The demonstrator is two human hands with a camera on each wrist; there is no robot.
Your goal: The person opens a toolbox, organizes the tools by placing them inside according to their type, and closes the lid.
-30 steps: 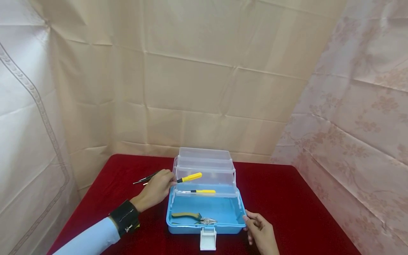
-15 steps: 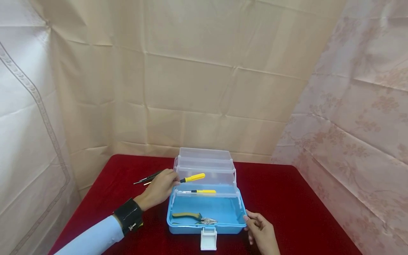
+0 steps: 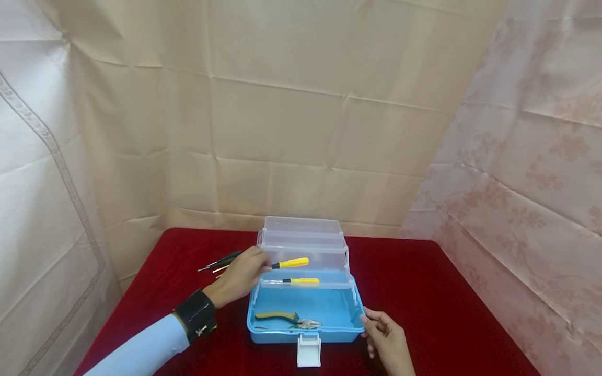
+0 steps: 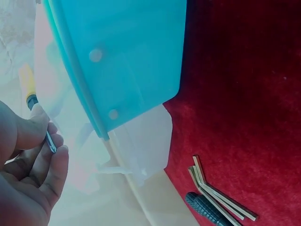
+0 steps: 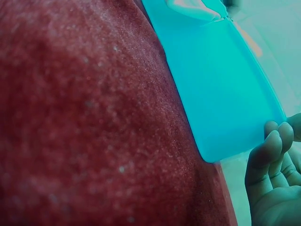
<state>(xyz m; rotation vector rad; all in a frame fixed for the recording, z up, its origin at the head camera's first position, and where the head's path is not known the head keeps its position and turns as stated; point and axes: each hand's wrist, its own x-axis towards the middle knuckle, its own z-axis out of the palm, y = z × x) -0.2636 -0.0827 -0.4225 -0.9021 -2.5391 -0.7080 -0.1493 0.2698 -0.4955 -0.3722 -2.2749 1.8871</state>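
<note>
Yellow screwdriver (image 3: 292,262) is over clear tray (image 3: 335,285), shaft pinched in L hand (image 3: 242,274) fingers, bit farther R than a sec ago; prob. better lined up w/ 2nd driver (image 3: 305,281). R hand (image 3: 389,342) fingers pinch blue box (image 3: 338,337) rim.

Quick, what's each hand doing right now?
Left hand: closed, pinching the yellow-handled screwdriver by its metal shaft.
Right hand: closed, holding the light-blue plastic box by its near right corner.
</note>
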